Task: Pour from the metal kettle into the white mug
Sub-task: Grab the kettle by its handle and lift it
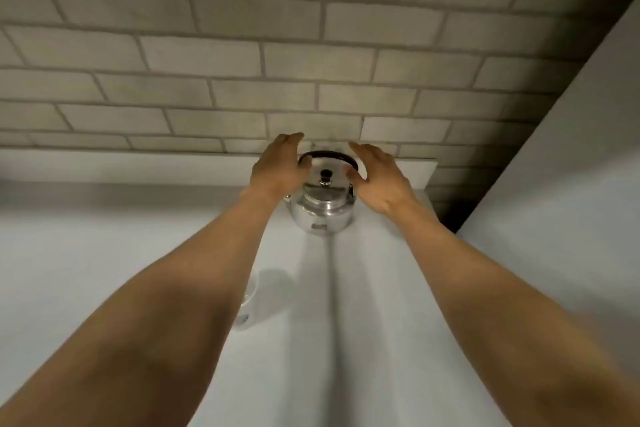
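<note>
Both hands were stretched forward over the white table [363, 322], one to each side of the metal kettle [320, 210]. The left hand [278, 168] sat at the left end of the kettle's black handle [329, 155], its fingers spread and curled loosely toward it; whether they touched the handle could not be told. The right hand [379, 177] hung just beside the kettle's right side with fingers wide apart and the palm turned inward, holding nothing. Between the two hands the kettle's lid knob [325, 177] stood upright.

The kettle rested on the table close to the back edge, near the grey brick wall [242, 62]. The white mug [247, 302] stood nearer the person, well apart from the kettle and mostly hidden behind the left forearm, so only a part of its side showed. A pale panel [571, 166] rose along the right side of the table.
</note>
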{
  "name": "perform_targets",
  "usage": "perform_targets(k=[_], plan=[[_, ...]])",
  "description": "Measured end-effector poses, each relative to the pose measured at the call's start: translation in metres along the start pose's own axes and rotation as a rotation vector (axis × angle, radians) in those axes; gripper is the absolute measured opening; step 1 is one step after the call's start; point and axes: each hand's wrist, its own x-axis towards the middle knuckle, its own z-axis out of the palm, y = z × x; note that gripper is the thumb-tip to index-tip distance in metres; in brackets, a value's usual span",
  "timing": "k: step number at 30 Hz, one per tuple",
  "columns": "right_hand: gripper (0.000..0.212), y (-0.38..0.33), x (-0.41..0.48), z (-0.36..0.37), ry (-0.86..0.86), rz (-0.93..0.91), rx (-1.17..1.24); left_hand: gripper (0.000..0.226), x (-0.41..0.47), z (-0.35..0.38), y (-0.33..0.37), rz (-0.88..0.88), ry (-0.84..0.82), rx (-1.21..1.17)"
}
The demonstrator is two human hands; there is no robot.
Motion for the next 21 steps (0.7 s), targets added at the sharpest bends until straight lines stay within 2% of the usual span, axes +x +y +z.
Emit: perform_targets(k=[7, 11, 16, 21], plan=[[0.063, 0.007, 0.055, 0.026, -0.102, -0.044, 0.102, 0.054, 0.030, 0.030, -0.012, -0.069, -0.121, -0.029], [0.059, 0.010, 0.072, 0.042, -0.186, -0.085, 0.087, 0.034, 0.039, 0.038, -0.015, -0.055, -0.108, -0.056], [0.042, 0.012, 0.082, 0.052, -0.104, -0.145, 0.163, 0.029, 0.040, 0.039, -0.021, -0.035, -0.076, -0.133], [0.028, 0.009, 0.075, 0.041, -0.103, -0.130, 0.281, 0.029, 0.034, 0.031, -0.020, -0.006, -0.107, -0.142]])
